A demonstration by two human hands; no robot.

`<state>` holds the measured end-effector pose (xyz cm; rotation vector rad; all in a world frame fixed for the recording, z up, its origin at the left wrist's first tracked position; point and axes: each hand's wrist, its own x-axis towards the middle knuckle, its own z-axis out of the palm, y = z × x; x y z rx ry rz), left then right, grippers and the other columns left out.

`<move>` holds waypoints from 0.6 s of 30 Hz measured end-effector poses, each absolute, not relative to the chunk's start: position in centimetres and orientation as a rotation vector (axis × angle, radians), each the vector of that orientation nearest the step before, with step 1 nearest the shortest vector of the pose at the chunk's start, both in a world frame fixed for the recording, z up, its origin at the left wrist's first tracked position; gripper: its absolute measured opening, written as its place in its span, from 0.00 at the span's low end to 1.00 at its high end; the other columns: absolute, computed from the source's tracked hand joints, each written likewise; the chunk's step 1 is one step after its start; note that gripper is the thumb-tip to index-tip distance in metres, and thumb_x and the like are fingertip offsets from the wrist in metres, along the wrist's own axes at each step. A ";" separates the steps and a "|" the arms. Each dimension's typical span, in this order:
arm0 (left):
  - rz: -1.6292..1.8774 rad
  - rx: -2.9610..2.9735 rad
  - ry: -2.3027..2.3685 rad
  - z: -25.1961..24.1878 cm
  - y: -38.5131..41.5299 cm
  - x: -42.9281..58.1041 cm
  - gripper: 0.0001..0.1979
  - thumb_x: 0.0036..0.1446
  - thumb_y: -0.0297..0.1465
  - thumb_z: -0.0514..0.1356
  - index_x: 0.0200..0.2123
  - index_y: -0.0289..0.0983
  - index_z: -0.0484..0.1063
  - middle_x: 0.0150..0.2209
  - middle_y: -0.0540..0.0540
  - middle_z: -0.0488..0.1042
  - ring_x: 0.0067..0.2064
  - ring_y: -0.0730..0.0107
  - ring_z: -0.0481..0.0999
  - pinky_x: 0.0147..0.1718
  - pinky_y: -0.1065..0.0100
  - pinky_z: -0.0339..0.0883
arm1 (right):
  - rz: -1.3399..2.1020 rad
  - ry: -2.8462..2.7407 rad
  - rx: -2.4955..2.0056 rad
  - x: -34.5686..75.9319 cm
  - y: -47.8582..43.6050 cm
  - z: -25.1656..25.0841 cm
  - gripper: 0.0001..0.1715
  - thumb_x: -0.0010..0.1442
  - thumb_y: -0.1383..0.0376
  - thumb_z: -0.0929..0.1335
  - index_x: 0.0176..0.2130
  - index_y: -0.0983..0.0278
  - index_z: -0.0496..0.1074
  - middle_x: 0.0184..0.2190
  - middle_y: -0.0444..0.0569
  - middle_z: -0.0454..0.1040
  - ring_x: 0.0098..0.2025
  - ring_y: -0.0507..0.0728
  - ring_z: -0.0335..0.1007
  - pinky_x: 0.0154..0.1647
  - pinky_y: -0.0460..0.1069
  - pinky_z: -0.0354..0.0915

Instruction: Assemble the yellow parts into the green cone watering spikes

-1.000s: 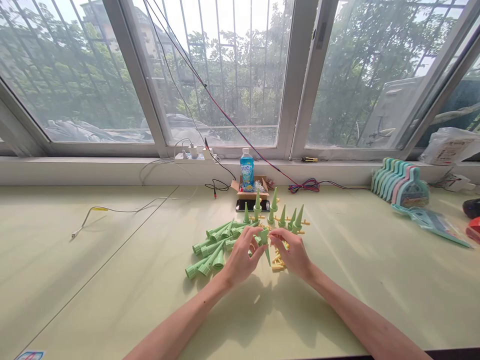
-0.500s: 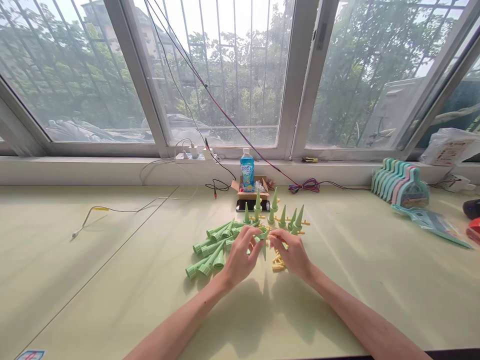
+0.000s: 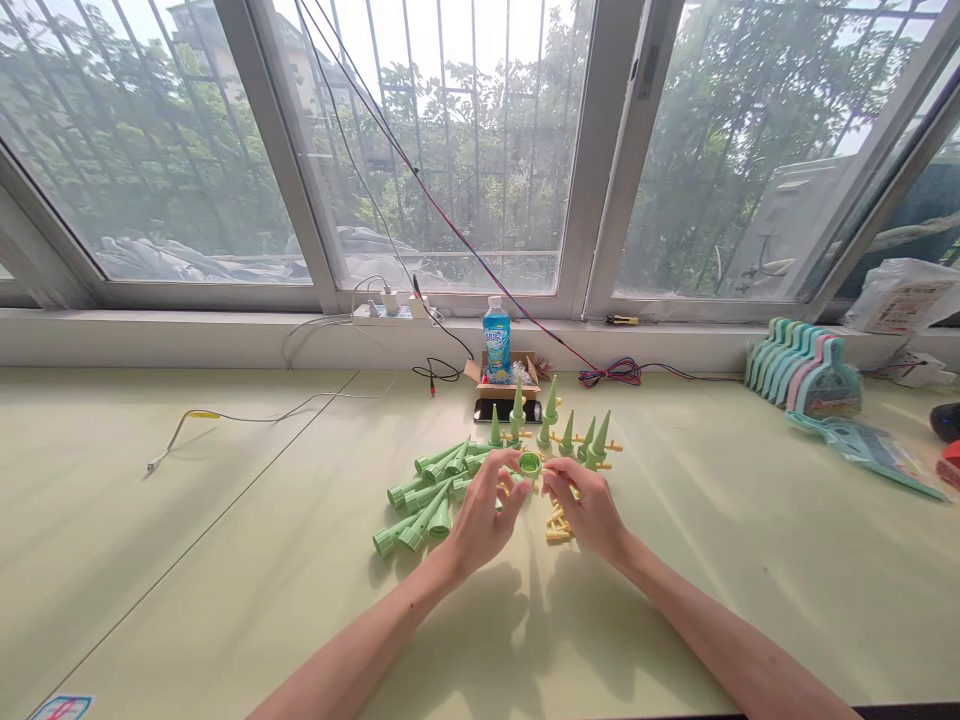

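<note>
A green plastic watering spike (image 3: 530, 465), a hollow cone with a round collar, is held up between my hands with its open end facing me. My right hand (image 3: 585, 503) pinches at its right side, where a small yellow valve piece is mostly covered by the fingers. My left hand (image 3: 486, 508) curves round the left side, thumb and forefinger apart; whether the fingertips touch the collar I cannot tell. More green spikes (image 3: 424, 497) lie piled to the left. Several spikes (image 3: 598, 442) with yellow valves stand upright behind. Loose yellow valves (image 3: 556, 524) lie under my right hand.
A blue-labelled bottle (image 3: 496, 342) stands in an open cardboard box (image 3: 531, 388) behind a dark phone (image 3: 487, 411). Coiled cable (image 3: 611, 373) lies along the sill. Pastel dustpan-like pieces (image 3: 814, 370) stand at the right, and a white cable (image 3: 247, 420) crosses the table's left side.
The spike has tipped, so its point no longer hangs down and its open end faces me. The left fingers have loosened from the collar; the right hand still pinches beside it.
</note>
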<state>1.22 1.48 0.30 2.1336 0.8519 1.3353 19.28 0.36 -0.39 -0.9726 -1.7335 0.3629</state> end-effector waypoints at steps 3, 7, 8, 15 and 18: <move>1.327 1.968 0.887 0.5 1.4 1.3 0.12 0.70 0.40 0.46 0.41 0.38 0.62 0.25 0.53 0.65 0.23 0.76 0.66 0.23 0.73 0.64 | 0.324 -1.722 -0.956 19.3 0.4 -0.3 0.11 0.70 0.62 0.61 0.38 0.62 0.70 0.26 0.44 0.73 0.26 0.52 0.70 0.29 0.46 0.65; 1.269 1.807 0.963 0.8 1.7 1.3 0.26 0.69 0.45 0.44 0.26 0.36 0.66 0.20 0.52 0.64 0.19 0.76 0.63 0.19 0.73 0.58 | 0.296 -1.733 -0.911 19.4 0.4 -0.3 0.10 0.70 0.63 0.62 0.40 0.62 0.71 0.29 0.46 0.75 0.28 0.53 0.72 0.30 0.47 0.67; 1.255 1.766 0.967 0.8 1.7 1.3 0.28 0.68 0.47 0.44 0.24 0.35 0.67 0.20 0.51 0.65 0.19 0.76 0.63 0.19 0.73 0.57 | 0.284 -1.744 -0.899 19.4 0.4 -0.3 0.10 0.70 0.64 0.62 0.40 0.62 0.71 0.30 0.46 0.75 0.29 0.53 0.72 0.30 0.47 0.67; 1.097 1.726 0.982 0.6 1.7 1.4 0.35 0.66 0.53 0.43 0.17 0.35 0.66 0.14 0.50 0.62 0.17 0.75 0.61 0.18 0.72 0.54 | 0.247 -1.814 -0.853 19.3 0.4 -0.2 0.10 0.69 0.65 0.62 0.39 0.61 0.72 0.32 0.47 0.76 0.32 0.54 0.71 0.33 0.48 0.67; 1.091 1.755 0.984 0.6 1.7 1.3 0.34 0.66 0.52 0.44 0.17 0.35 0.66 0.14 0.51 0.60 0.18 0.75 0.61 0.19 0.71 0.56 | 0.248 -1.809 -0.848 19.3 0.4 -0.2 0.10 0.69 0.65 0.62 0.38 0.61 0.72 0.31 0.47 0.76 0.32 0.54 0.71 0.33 0.48 0.67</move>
